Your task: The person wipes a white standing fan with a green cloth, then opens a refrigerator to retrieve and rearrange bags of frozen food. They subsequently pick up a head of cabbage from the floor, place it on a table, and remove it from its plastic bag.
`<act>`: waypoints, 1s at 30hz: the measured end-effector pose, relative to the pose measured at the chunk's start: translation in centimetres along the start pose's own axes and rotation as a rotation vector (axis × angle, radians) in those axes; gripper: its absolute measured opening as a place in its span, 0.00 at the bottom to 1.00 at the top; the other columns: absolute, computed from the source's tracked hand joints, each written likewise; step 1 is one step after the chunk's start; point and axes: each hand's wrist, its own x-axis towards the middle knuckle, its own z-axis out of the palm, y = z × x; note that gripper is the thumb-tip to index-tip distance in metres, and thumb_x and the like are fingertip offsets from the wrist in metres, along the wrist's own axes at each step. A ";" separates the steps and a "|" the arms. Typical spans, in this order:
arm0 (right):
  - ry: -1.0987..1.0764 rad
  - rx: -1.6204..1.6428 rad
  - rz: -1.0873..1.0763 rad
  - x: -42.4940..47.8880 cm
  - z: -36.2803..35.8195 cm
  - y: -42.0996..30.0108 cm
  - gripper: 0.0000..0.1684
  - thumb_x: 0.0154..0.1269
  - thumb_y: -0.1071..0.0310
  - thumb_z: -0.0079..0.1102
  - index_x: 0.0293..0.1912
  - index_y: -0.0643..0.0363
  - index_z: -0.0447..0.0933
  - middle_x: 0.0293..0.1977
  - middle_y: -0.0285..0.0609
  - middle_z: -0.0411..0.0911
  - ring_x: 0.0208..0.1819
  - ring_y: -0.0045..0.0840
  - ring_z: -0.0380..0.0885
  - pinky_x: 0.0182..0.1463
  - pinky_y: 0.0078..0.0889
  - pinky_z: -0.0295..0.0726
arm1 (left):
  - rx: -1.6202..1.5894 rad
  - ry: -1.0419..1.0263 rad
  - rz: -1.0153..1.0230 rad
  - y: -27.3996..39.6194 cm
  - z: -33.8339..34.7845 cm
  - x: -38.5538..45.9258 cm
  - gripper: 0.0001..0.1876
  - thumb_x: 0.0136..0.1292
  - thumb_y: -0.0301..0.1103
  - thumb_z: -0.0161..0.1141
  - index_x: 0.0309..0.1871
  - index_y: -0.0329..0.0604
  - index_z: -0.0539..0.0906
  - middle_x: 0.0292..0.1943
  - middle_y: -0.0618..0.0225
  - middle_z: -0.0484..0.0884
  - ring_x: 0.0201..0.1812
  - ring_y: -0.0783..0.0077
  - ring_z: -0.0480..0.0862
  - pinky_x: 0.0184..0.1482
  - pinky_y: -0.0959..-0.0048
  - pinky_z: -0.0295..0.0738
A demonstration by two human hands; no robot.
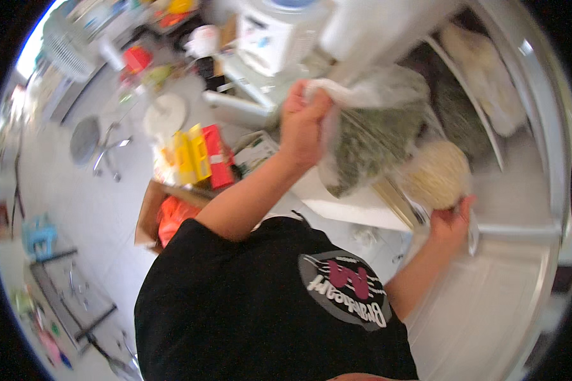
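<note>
My left hand is closed on the gathered white neck of a clear plastic bag filled with dark green, leafy-looking dried stuff. Lower right, my right hand grips a clear bag of pale, noodle-like strands, its fingers at the bag's lower edge. The two bags touch or overlap in front of an opened white chest, seemingly a freezer. Inside it lie another bag with dark green contents and a long bag with pale contents. Blur hides the finer detail of the contents.
Left of my arm stands a cardboard box with an orange-red plastic bag, beside yellow packets and a red packet. Farther off are a wheeled stool, a fan and a blue plastic stool.
</note>
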 end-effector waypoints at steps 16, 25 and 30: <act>0.070 0.028 -0.114 -1.7 0.3 -0.2 0.29 0.62 0.56 0.60 0.56 0.64 0.67 0.55 0.46 0.71 0.57 0.36 0.70 0.60 0.46 0.71 | -0.152 -0.099 -0.110 -11.1 4.7 6.8 0.14 0.67 0.36 0.54 0.52 0.40 0.74 0.48 0.65 0.79 0.48 0.66 0.79 0.52 0.66 0.74; 0.066 0.089 -0.113 -0.8 -0.3 -0.4 0.24 0.63 0.60 0.60 0.53 0.65 0.69 0.51 0.45 0.74 0.54 0.35 0.73 0.59 0.42 0.72 | -0.150 -0.126 -0.029 -13.9 5.4 10.4 0.11 0.66 0.24 0.52 0.50 0.40 0.70 0.45 0.64 0.78 0.46 0.67 0.79 0.51 0.67 0.76; 0.050 0.085 -0.133 0.0 -0.7 -0.1 0.23 0.63 0.61 0.59 0.53 0.64 0.70 0.50 0.44 0.75 0.54 0.33 0.73 0.59 0.41 0.72 | -0.145 -0.113 0.019 -15.0 7.8 10.6 0.14 0.67 0.28 0.51 0.55 0.40 0.70 0.49 0.61 0.78 0.49 0.62 0.79 0.52 0.64 0.77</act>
